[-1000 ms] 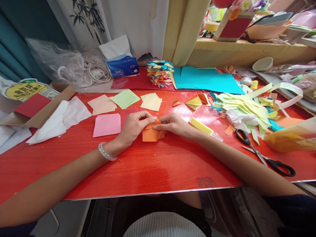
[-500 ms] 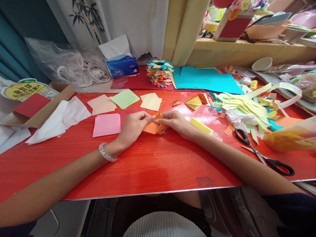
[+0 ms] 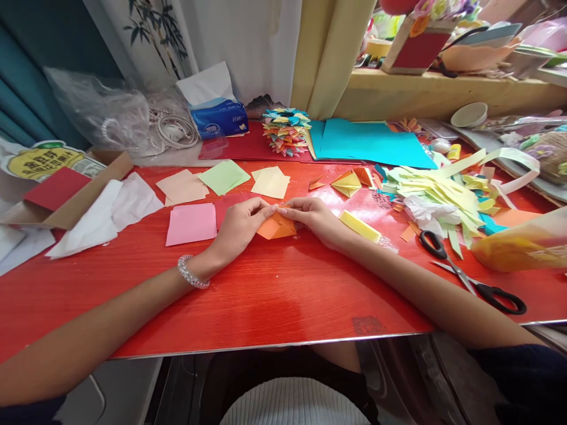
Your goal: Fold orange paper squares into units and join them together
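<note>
Between my two hands is a folded piece of orange paper (image 3: pixel 277 226), held just over the red table (image 3: pixel 266 295). My left hand (image 3: pixel 241 227) pinches its upper left side with thumb and fingers. My right hand (image 3: pixel 315 218) pinches the top right edge, and the thumbs nearly meet. Part of the paper is hidden by the fingers. Beside my left hand lies a stack of pink square paper (image 3: pixel 191 225), with red paper (image 3: pixel 225 208) partly under the hand. A folded yellow paper strip (image 3: pixel 359 226) rests just right of my right hand.
Peach (image 3: pixel 182 188), green (image 3: pixel 224 177) and cream paper squares (image 3: pixel 271 182) lie behind my hands. Folded paper pieces (image 3: pixel 346 184) sit right of them. Black-handled scissors (image 3: pixel 465 276) lie at the right near paper strips (image 3: pixel 427 192). A multicoloured paper model (image 3: pixel 287 132) stands at the back.
The orange paper's upright point has gone down between my fingertips, and its flat folded face now shows. My right fingers have shifted inward along the top edge, closer to the left ones.
</note>
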A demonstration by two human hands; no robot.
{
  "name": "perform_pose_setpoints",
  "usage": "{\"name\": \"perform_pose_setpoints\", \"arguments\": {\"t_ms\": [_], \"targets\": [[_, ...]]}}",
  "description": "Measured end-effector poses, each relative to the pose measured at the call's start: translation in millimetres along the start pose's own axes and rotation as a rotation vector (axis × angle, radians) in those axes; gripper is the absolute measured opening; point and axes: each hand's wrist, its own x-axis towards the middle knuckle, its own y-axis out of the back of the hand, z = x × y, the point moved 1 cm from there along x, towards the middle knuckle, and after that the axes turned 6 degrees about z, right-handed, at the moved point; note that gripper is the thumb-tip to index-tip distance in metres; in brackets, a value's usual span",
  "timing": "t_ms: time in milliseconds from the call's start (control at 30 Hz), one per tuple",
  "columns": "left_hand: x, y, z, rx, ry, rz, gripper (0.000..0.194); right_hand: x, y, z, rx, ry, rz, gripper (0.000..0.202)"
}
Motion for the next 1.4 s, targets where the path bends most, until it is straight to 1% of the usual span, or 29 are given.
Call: {"name": "perform_pose_setpoints", "arguments": {"t_ms": [67,133,167,200,267,333,400,467,533,600,700,800,867,933,1067,1133,1267,1400], "targets": [[0,-0.2,-1,-0.098,-0.019,0.056,0.022,1,-1,2,0.117,0.009,0.074,0.024],[0,0.6,-2,-0.135,-0.049,0.113,0.026,1,-2,2,0.216,-0.008,0.116,0.021],[-1,1.2,-2,-0.122,-0.068,0.132,0.027,0,-2,0,0.222,-0.04,0.094,0.019],[-1,1.8,-1,-0.098,-0.09,0.141,0.026,0,-3,-2,0.193,-0.082,0.044,0.018],[-2,2.6,1,-0.057,-0.124,0.123,0.026,-2,-4,-7,0.074,-0.146,-0.078,0.018],[-3,2.3,4,-0.05,-0.118,0.079,0.029,-4,-4,-10,-0.024,-0.131,-0.131,0.021],[-3,1.4,5,-0.087,-0.08,0.072,0.034,-3,-3,-9,-0.036,-0.08,-0.098,0.022],[-2,0.7,5,-0.171,-0.044,0.115,0.037,-2,-1,-6,0.021,-0.054,-0.041,0.022],[-1,0.1,3,-0.239,-0.023,0.142,0.037,0,0,-2,0.09,-0.051,-0.009,0.019],[1,-0.3,0,-0.245,-0.014,0.143,0.035,1,-1,0,0.124,-0.052,-0.003,0.016],[1,-0.5,-5,-0.226,-0.008,0.14,0.033,0,-3,0,0.117,-0.044,-0.005,0.019],[1,-0.2,-6,-0.214,-0.01,0.141,0.026,-1,-4,1,0.068,0.044,0.032,0.024],[0,-0.1,-5,-0.21,-0.016,0.123,0.023,-1,-3,4,0.019,0.111,0.069,0.023],[0,0.0,-4,-0.242,-0.008,0.103,0.024,-1,-2,6,0.003,0.137,0.115,0.017],[1,-0.2,-2,-0.347,0.046,0.087,0.024,1,0,8,0.115,0.139,0.15,0.021],[2,-0.4,-3,-0.385,0.071,0.073,0.023,1,1,8,0.166,0.139,0.158,0.019],[3,0.3,-4,-0.398,0.114,0.09,0.021,2,1,8,0.204,0.112,0.209,0.017],[1,1.2,-1,-0.401,0.105,0.063,0.02,2,0,9,0.322,0.069,0.152,0.013]]}}
